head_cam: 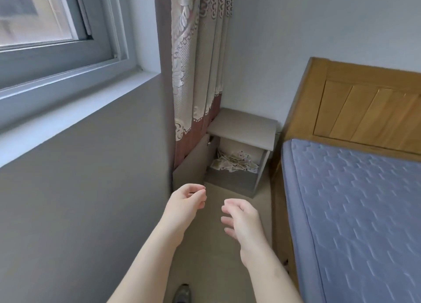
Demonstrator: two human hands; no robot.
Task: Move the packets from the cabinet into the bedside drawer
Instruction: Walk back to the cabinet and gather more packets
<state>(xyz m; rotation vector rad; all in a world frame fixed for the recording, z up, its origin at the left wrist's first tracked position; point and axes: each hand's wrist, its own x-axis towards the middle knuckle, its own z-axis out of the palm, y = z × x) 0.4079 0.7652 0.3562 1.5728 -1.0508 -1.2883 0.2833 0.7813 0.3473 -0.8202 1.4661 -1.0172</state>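
Note:
A grey bedside cabinet (pixel 242 126) stands in the corner between the curtain and the bed. Its compartment is open, the door (pixel 193 166) swung out to the left. Inside lies a heap of several pale patterned packets (pixel 234 162). My left hand (pixel 188 199) and my right hand (pixel 240 218) hover over the floor in front of the cabinet, short of it. Both hold nothing, with their fingers loosely curled.
A bed with a blue quilted mattress (pixel 355 211) and a wooden headboard (pixel 364 106) fills the right side. A grey wall with a window (pixel 45 29) runs along the left. A patterned curtain (pixel 198 63) hangs beside the cabinet. The floor strip (pixel 216 245) between is narrow.

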